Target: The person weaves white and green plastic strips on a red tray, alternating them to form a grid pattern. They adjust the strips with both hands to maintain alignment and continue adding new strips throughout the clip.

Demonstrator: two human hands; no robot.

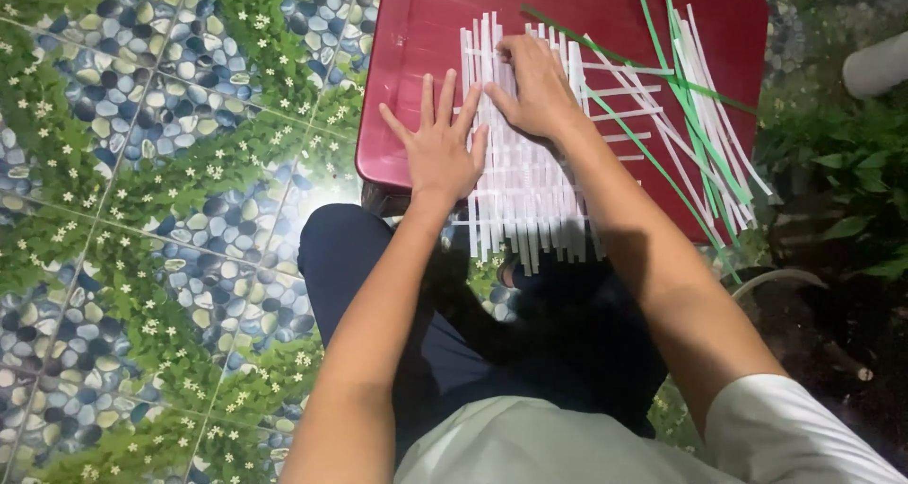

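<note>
Nearest the camera, a pale shirt (567,446) and dark trousers (378,266) fill the bottom of the view, the knees drawn up toward a dark red plastic stool (416,30) that stands on a floor (123,210) printed with blue pebbles, green leaves and small white flowers.

Both forearms reach forward over the lap to the stool's top. The left hand (437,148) lies flat with its fingers spread wide, palm down, pressing on the left edge of a woven mat of white strips (530,191); it grips nothing. The right hand (537,87) sits just beyond it, touching it at the thumb side, fingers curled down onto the upper part of the mat. It seems to pinch or push one strip near the top, though the fingertips are hidden under the knuckles, so I cannot tell for sure.

The mat rests on the stool, its near ends overhanging the front edge above the knees. Farther right, loose white strips (705,115) and thin green strips (695,134) lie fanned across the stool's right side. Beyond them, green plants (851,162) grow in dim light.
</note>
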